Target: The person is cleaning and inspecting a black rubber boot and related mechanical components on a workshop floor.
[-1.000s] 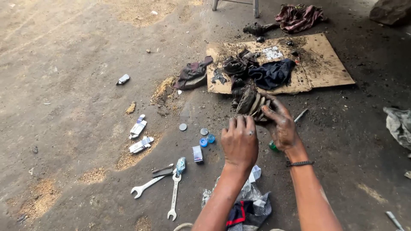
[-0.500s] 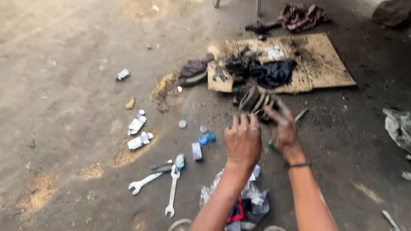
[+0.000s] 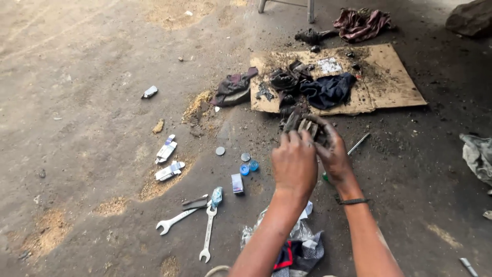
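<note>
Together, hands (image 3: 312, 154) gripping greasy part (image 3: 303, 125), cardboard (image 3: 394, 82) beyond

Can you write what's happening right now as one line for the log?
left hand + right hand: both on grimy dark part | two wrenches on ground, left | cardboard with rags behind

Head camera looks steeply down, close above the ground (image 3: 77, 77).

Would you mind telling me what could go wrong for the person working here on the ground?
The greasy part held between the left hand and right hand may slip from the oily fingers. The wrenches and blue caps lying loose beside the arms could get knocked or lost in the dirt.
</note>
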